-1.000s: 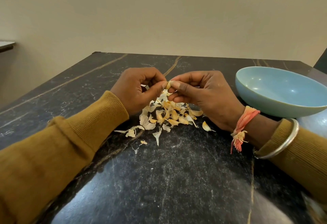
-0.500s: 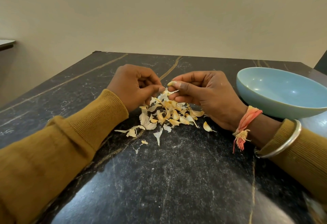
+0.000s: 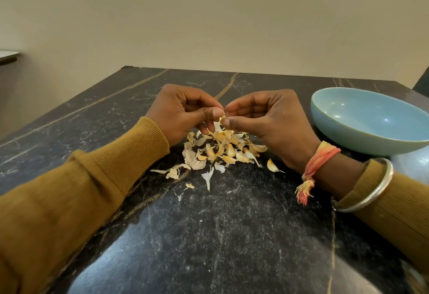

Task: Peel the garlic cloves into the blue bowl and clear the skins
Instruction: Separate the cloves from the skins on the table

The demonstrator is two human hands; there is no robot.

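A heap of garlic cloves and papery skins lies on the dark marble table in the middle of the head view. Just above the heap, my left hand and my right hand meet fingertip to fingertip and pinch one small garlic clove between them; most of it is hidden by the fingers. One clove lies apart beside my right wrist. The blue bowl stands to the right of my right hand, and its visible inside looks bare.
Loose skin flakes are scattered toward me on the left of the heap. The table's far edge meets a beige wall. A ledge juts in at the far left.
Both hands have lifted slightly and come back together after parting for a moment; the fingertips again pinch the clove above the heap. The bowl and the heap have not moved.
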